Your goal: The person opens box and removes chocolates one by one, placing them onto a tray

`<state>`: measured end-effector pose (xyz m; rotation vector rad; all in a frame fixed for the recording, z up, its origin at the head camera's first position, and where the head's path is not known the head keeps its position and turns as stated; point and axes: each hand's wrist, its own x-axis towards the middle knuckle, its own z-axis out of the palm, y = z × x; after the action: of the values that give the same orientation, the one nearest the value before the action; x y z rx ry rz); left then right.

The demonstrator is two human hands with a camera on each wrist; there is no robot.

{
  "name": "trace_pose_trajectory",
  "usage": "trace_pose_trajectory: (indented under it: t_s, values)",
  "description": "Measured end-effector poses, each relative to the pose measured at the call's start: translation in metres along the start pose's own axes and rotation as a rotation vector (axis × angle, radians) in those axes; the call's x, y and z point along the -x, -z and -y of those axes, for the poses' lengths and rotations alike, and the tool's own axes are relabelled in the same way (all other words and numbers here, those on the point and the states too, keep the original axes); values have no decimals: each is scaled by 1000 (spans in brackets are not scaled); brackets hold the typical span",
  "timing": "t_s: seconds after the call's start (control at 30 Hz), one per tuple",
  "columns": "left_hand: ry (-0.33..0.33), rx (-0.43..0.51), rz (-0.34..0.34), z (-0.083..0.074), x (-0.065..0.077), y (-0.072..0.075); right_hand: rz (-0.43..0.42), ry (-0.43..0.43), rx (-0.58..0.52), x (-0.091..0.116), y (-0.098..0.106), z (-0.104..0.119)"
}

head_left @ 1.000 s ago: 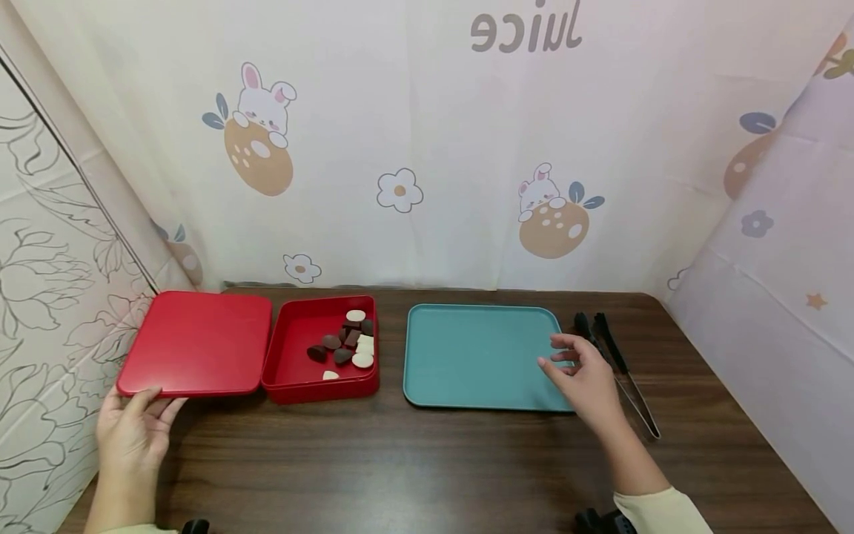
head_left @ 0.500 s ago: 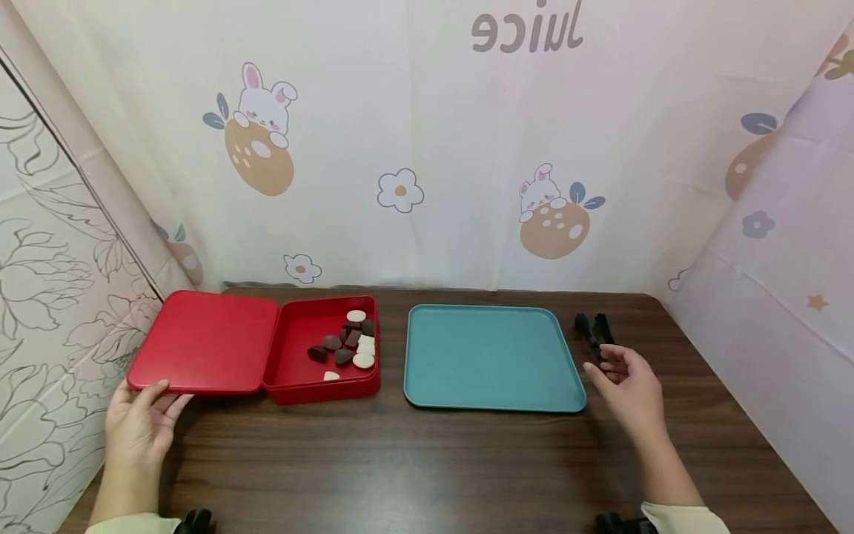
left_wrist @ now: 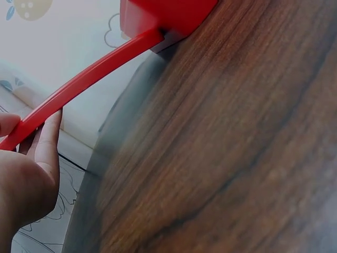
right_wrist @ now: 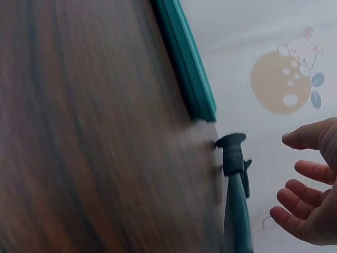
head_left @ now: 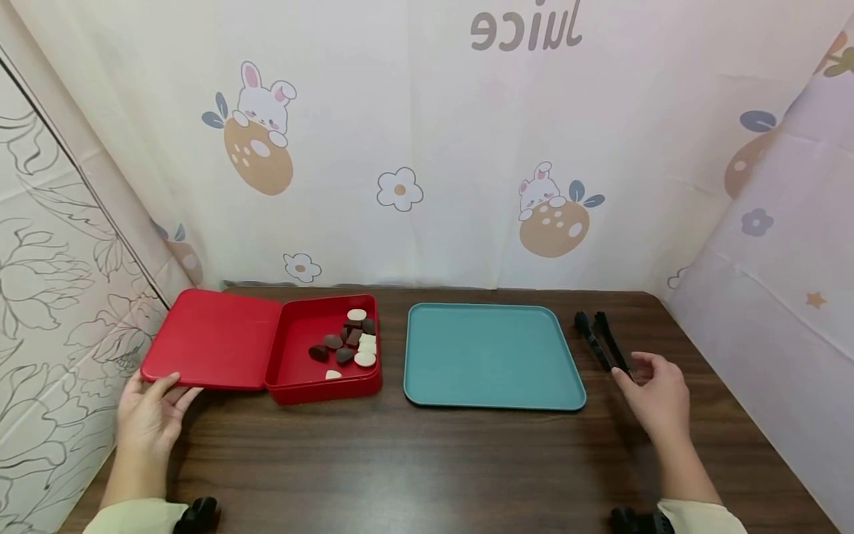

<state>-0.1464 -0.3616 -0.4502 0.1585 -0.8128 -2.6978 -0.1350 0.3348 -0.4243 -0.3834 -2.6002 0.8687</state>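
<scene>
Wood-grain desk (head_left: 427,460), backed by printed cloth (head_left: 407,104)

Room, left to right: a pale panel (head_left: 47,311) with line-drawn flowers, a dark line down its right side; behind the desk, the printed cloth, off-white, with rabbits on tan fruit, flowers and "Juice" reversed; at right, a lilac-tinted sheet (head_left: 767,334) with a star.

Desk, left to right: a red lid (head_left: 216,337), held off the wood, its right edge meeting the left side of a red box (head_left: 320,393); inside the box, dark brown and white pieces (head_left: 344,356), mostly at the right; a teal tray (head_left: 494,356), lying flat; tongs (head_left: 593,341), just beside the tray's right edge, black ends pointing to the back.

Hands, left to right: left hand (head_left: 150,419), pinching the lid's near edge, thumb above, fingers below; pale cuff (head_left: 136,517). Right hand (head_left: 660,400), over the near part of the tongs, fingers loosely bent, thumb apart from them; from here I cannot tell whether it touches the tongs.
</scene>
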Motion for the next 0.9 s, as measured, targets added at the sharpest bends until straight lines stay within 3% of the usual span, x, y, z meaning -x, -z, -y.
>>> trace_pose_trajectory:
  t_s: [0.63,0.9]
  values:
    - [70,-149,-103,7,-10,-2,131,-33,124,-13,9,-29]
    - [136,-216,-169,10,-16,-4,201,-84,157,-19,9,-36]
